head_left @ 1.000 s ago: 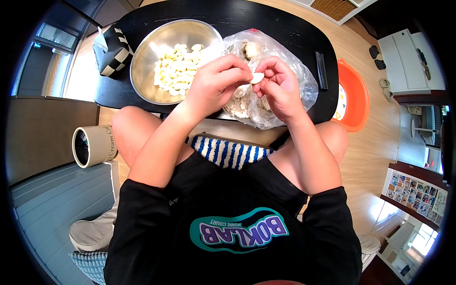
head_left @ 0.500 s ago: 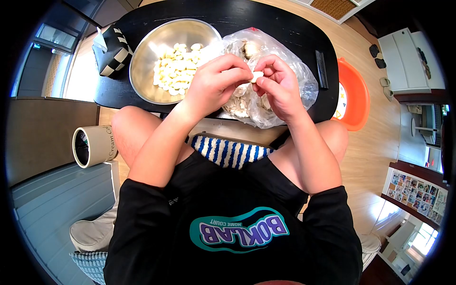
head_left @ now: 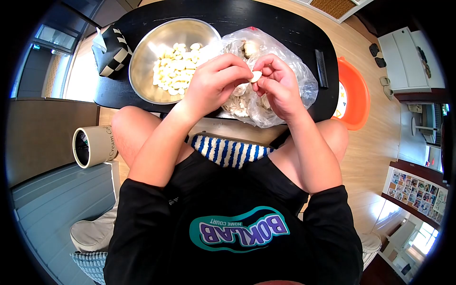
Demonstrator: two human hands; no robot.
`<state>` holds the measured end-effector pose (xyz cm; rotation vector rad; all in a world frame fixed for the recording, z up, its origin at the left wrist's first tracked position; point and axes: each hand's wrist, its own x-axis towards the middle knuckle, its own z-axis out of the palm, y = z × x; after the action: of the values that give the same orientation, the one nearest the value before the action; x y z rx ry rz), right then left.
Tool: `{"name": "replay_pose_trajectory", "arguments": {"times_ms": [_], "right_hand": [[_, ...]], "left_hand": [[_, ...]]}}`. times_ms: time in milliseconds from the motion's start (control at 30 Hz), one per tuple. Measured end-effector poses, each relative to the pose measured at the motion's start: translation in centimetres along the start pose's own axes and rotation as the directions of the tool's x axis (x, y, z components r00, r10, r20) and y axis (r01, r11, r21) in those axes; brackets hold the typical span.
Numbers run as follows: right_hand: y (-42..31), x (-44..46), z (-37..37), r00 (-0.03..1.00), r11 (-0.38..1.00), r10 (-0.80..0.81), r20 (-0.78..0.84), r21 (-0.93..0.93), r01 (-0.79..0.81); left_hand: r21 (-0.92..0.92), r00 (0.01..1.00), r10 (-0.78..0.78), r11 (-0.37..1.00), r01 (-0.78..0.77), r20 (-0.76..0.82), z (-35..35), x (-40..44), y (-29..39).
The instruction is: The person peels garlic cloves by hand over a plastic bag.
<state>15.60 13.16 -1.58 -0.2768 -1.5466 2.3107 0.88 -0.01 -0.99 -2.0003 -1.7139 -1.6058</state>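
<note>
Between the fingertips of both hands is a pale garlic clove (head_left: pixel 256 76). My left hand (head_left: pixel 219 80) pinches it from the left, fingers closed. On its other side my right hand (head_left: pixel 278 86) is closed too, thumb and fingers against the clove. Both hands are above a clear plastic bag (head_left: pixel 297 71) spread on the table. Inside the bag lie a garlic bulb (head_left: pixel 251 48) and garlic skins (head_left: pixel 236 105), partly covered by the hands. Left of my left hand stands a steel bowl (head_left: pixel 142 52) holding many peeled garlic cloves (head_left: pixel 175 69).
The black table (head_left: pixel 266 14) carries a checkered tissue box (head_left: pixel 113 52) at the left and a dark narrow strip-like object (head_left: pixel 321 69) at the right. An orange tub (head_left: pixel 357 95) stands on the floor beyond the right edge. A cream bin (head_left: pixel 97 145) is by my left knee.
The clove has turned slightly between the fingertips and shows a broader face. Both hands stay in nearly the same place.
</note>
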Motion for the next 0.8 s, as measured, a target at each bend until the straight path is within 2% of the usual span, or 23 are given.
{"name": "replay_pose_trajectory", "arguments": {"times_ms": [200, 433, 567, 700, 800], "right_hand": [[0.07, 0.08, -0.09, 1.000, 1.000, 0.008, 0.004, -0.002, -0.008], [0.18, 0.12, -0.15, 0.999, 0.999, 0.036, -0.003, -0.024, -0.036], [0.24, 0.21, -0.05, 0.997, 0.996, 0.068, -0.027, 0.063, -0.066], [0.48, 0.28, -0.15, 0.996, 0.983, 0.082, -0.041, 0.169, -0.074], [0.62, 0.38, -0.30, 0.995, 0.982, 0.075, -0.061, 0.175, -0.064]], "left_hand": [[-0.019, 1.000, -0.009, 1.000, 0.009, 0.012, -0.09, 0.10, -0.01], [-0.103, 0.996, -0.086, 0.991, 0.088, 0.019, -0.13, 0.34, -0.24], [-0.173, 0.983, -0.177, 0.968, 0.181, 0.040, -0.14, 0.25, -0.17], [-0.176, 0.978, -0.201, 0.962, 0.209, 0.059, -0.13, 0.10, -0.27], [-0.168, 0.972, -0.222, 0.958, 0.232, 0.074, -0.16, 0.09, -0.27]]}}
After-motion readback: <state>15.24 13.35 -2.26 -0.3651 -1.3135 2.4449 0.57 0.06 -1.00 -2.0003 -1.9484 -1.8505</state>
